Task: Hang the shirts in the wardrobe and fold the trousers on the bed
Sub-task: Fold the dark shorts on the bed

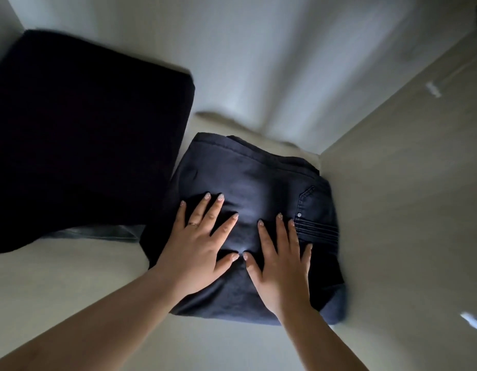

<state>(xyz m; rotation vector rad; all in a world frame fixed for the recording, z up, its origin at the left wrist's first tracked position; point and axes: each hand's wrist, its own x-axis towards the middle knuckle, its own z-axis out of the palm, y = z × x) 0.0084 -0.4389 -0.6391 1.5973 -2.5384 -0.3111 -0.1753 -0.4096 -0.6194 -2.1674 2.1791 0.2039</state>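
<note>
At the far left you have a dark folded stack [82, 140] lying on the pale shelf surface [58, 277]. Its near edge overlaps a strip of lighter denim-like fabric [103, 232] that shows only in part; what that piece is cannot be told.

Just right of the stack, and close against it, lie the folded dark trousers [248, 178], flat on the same surface. A seam runs along their far edge. Their right side, with a small rivet [299, 215] and rows of ribbed stitching [319, 229], sits near the pale side wall [406, 196].

Your left hand [198, 247] rests palm down on the left half of the trousers, fingers straight and spread, gripping nothing. A ring [192, 224] shows on one finger.

Your right hand [281, 266] lies beside it on the right half, also flat with the fingers spread and holding nothing; its outer fingers reach the ribbed stitching. The two thumbs nearly meet at the middle of the fabric.

Behind the trousers, pale cloth [272, 76] hangs down, blurred, its lower edge just beyond them.
</note>
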